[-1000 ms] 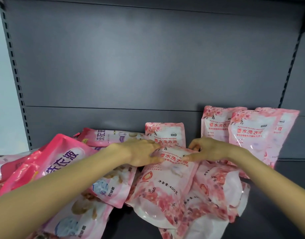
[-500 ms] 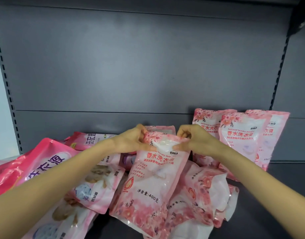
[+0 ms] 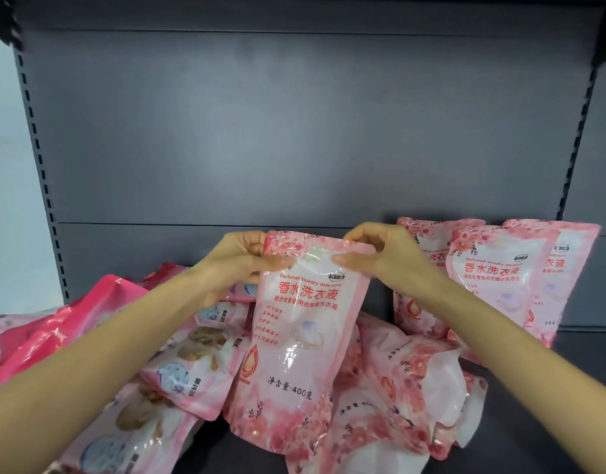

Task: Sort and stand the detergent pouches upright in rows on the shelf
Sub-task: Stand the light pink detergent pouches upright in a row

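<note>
A pale pink floral detergent pouch (image 3: 305,333) hangs upright in the middle, held by its top edge. My left hand (image 3: 240,261) pinches its top left corner and my right hand (image 3: 380,254) pinches its top right corner. Its bottom rests against a heap of similar floral pouches (image 3: 407,398) lying flat on the shelf. At the right, three matching pouches (image 3: 493,285) stand upright against the back panel. At the left lie pouches of another kind (image 3: 192,357) with blue and brown pictures, plus a bright pink pouch (image 3: 75,319).
The dark grey shelf back panel (image 3: 294,148) rises behind everything, with slotted uprights at both sides. A strip of dark shelf floor (image 3: 568,388) shows at the right front. A pale wall (image 3: 4,200) lies beyond the left upright.
Both hands took the floral pouch by its top edge and lifted it from lying flat on the heap to hanging upright, higher than before.
</note>
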`<state>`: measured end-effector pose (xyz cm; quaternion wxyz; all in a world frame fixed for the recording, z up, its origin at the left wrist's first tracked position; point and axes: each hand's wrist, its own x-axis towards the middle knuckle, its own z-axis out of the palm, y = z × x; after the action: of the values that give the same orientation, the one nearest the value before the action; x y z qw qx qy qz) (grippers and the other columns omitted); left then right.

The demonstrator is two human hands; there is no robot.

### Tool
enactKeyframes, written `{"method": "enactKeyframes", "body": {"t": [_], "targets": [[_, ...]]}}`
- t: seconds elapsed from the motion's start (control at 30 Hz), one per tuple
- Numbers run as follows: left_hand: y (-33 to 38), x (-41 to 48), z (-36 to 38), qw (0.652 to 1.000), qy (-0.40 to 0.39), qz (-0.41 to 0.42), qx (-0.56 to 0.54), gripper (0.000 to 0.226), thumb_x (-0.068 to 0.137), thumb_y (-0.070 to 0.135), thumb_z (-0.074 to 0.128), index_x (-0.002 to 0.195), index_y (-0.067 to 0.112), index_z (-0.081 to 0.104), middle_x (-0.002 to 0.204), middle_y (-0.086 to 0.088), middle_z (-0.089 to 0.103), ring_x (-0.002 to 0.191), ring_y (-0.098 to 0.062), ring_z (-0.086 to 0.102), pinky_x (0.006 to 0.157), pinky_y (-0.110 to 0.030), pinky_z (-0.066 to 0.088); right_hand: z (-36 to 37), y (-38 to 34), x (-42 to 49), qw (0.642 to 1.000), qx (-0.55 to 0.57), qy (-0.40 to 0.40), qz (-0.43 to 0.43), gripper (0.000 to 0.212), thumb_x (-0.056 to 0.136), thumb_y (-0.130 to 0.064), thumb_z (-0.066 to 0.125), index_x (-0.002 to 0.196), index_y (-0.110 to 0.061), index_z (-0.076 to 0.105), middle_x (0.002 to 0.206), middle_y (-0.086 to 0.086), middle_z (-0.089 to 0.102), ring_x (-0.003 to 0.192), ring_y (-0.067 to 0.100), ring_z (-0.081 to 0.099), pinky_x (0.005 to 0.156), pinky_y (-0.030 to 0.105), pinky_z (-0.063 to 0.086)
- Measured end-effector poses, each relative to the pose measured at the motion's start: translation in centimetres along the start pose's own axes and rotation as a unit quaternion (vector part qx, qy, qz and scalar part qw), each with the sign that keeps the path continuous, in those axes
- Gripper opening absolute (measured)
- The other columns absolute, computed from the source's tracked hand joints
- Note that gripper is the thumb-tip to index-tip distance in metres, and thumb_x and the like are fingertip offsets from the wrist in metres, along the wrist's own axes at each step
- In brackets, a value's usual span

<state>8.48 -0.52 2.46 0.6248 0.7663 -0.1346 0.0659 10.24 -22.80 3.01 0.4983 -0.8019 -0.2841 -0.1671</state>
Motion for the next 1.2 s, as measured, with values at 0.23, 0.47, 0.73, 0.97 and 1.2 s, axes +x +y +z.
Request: {"method": "enactKeyframes", "body": {"t": [0.23,0.47,0.73,0.97,1.2], "targets": [[1.4,-0.4,0.9,0.997,0.031,0.038,-0.053,0.031,0.060,0.017,0.074,0.089,0.007,0.069,0.084,-0.005,0.074,0.073,-0.015,0.070,0.068,-0.025,0.058,-0.7,-0.6,-1.4,0.988,0.141,-0.002,0.057,0.018,0.079,-0.020,0.071,0.089,-0.008,0.062,0.077,-0.004,0.070,0.067,0.006,0.069,0.055,0.020,0.054],[4.2,0.2,2.6,0.989,0.069,0.058,-0.121,0.019,0.068,0.015,0.072,0.085,0.009,0.068,0.071,0.002,0.073,0.061,-0.008,0.067,0.056,-0.018,0.053,-1.9,-0.2,-2.4,0.964,0.245,-0.001,0.104,0.029,0.083,-0.028,0.062,0.106,-0.011,0.065,0.097,0.002,0.073,0.084,0.015,0.071,0.065,0.024,0.057],[6.8,1.0,4.4,0.976,0.079,0.085,-0.182,0.006,0.079,0.010,0.068,0.083,0.008,0.065,0.068,0.001,0.072,0.058,-0.011,0.067,0.053,-0.021,0.054,-3.5,0.8,-2.4,0.946,0.311,0.001,0.094,0.021,0.075,-0.023,0.065,0.094,-0.016,0.066,0.098,-0.001,0.073,0.092,0.013,0.069,0.076,0.027,0.057],[6.7,2.0,6.4,0.973,0.076,0.071,-0.204,0.009,0.076,0.012,0.071,0.083,0.009,0.066,0.068,0.000,0.072,0.058,-0.012,0.067,0.053,-0.023,0.055,-4.2,1.4,-1.8,0.936,0.337,0.068,0.077,0.014,0.073,-0.019,0.068,0.087,-0.016,0.066,0.092,-0.001,0.074,0.087,0.013,0.070,0.068,0.024,0.056],[6.8,3.1,7.8,0.977,0.069,0.077,-0.187,0.006,0.078,0.014,0.069,0.081,0.014,0.064,0.080,0.000,0.071,0.065,-0.009,0.068,0.057,-0.019,0.053,-6.4,1.4,-1.1,0.935,0.318,0.141,0.068,0.005,0.080,-0.012,0.067,0.084,-0.012,0.066,0.077,-0.001,0.074,0.071,0.010,0.070,0.057,0.019,0.054]]}}
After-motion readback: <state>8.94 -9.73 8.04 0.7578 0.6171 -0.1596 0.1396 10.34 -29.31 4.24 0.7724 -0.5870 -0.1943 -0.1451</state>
